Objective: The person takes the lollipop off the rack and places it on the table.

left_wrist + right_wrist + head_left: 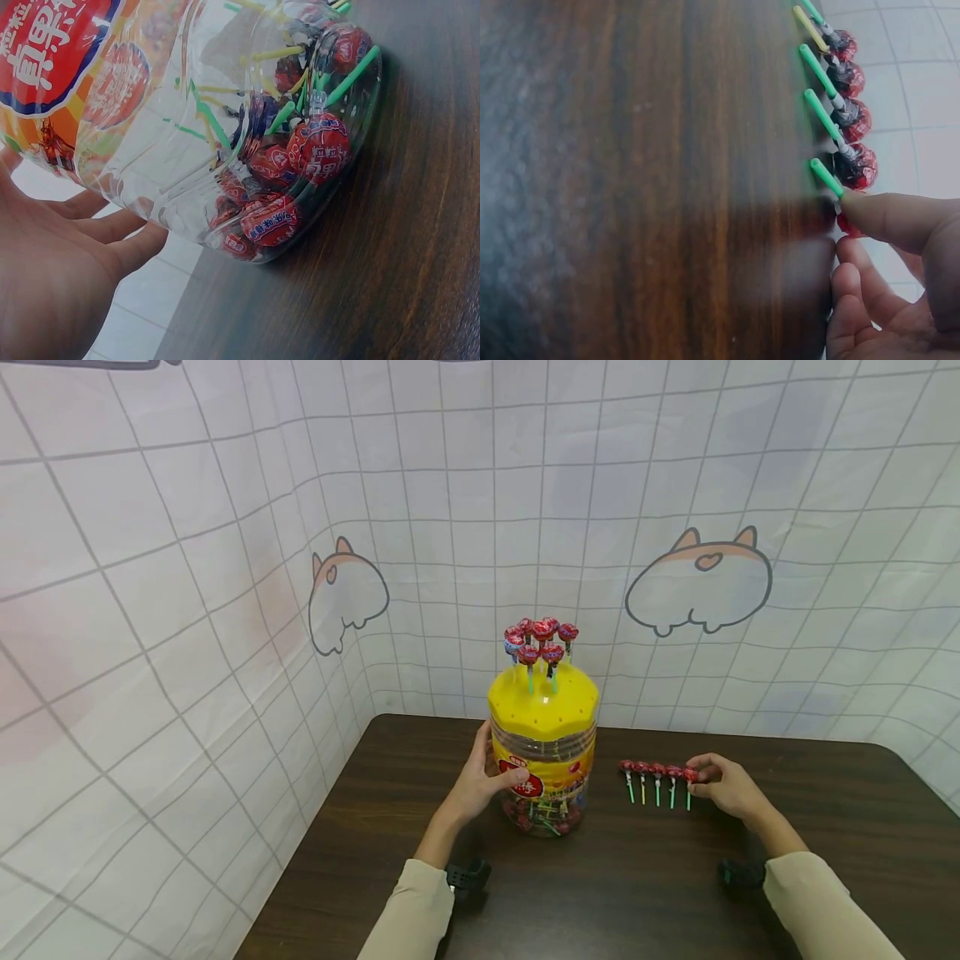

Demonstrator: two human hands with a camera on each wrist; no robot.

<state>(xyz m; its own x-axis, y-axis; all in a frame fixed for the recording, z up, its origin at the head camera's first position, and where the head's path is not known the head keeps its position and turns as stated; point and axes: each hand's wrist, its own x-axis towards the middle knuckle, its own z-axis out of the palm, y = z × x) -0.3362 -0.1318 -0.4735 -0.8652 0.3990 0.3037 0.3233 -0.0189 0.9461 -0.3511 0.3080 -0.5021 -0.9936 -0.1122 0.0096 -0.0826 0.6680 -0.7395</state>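
A clear plastic candy jar (573,777) with a yellow lid (543,710) stands upright on the table. Several red-wrapped lollipops (528,656) stick up from the lid, and more lollipops (319,146) lie loose at the jar's bottom. My left hand (480,781) holds the jar's left side, thumb across the front label, other fingers round the side and back. To the jar's right, several lollipops (657,772) lie in a row, sticks toward me. My right hand (726,787) pinches the rightmost lollipop (825,178) by its head, which the thumb partly hides.
The dark wooden table (622,877) has its back edge close to a white gridded cloth (465,552) printed with cartoon animals. The same cloth runs along the left side. A black wrist strap (468,875) is on each arm.
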